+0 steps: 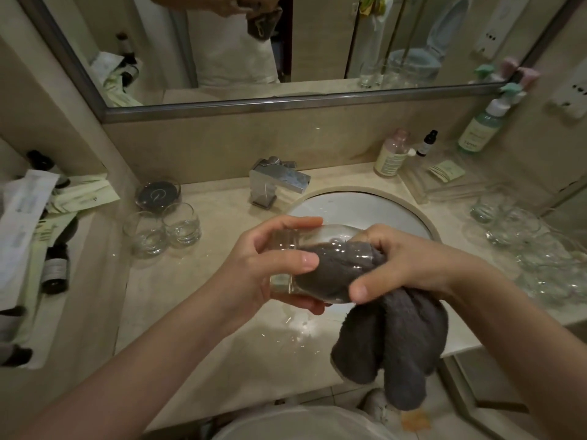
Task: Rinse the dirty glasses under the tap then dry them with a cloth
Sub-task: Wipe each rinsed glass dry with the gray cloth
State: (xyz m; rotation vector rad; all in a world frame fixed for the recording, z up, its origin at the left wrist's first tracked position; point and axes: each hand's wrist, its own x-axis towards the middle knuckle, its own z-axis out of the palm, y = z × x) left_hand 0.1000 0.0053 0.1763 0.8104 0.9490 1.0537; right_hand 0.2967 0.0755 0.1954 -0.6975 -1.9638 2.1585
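Note:
My left hand [263, 265] grips a clear glass [286, 282] on its side above the front of the sink [349, 208]. A dark grey cloth [394, 341] is stuffed into the glass's mouth, and my right hand [403, 262] is shut on it, fingers pushed into the opening. The rest of the cloth hangs down below my right wrist. The chrome tap [276, 181] stands behind the sink; no water is seen running. Two clear glasses [165, 228] stand on the counter to the left. Several more glasses [521, 233] crowd the counter at the right.
A dark round dish [158, 193] sits behind the left glasses. Bottles [390, 155] and a clear tray [444, 182] stand at the back right. A side shelf at the left holds packets and dark bottles [55, 268]. Water pools on the counter's front [295, 331]. A mirror [286, 42] spans the wall.

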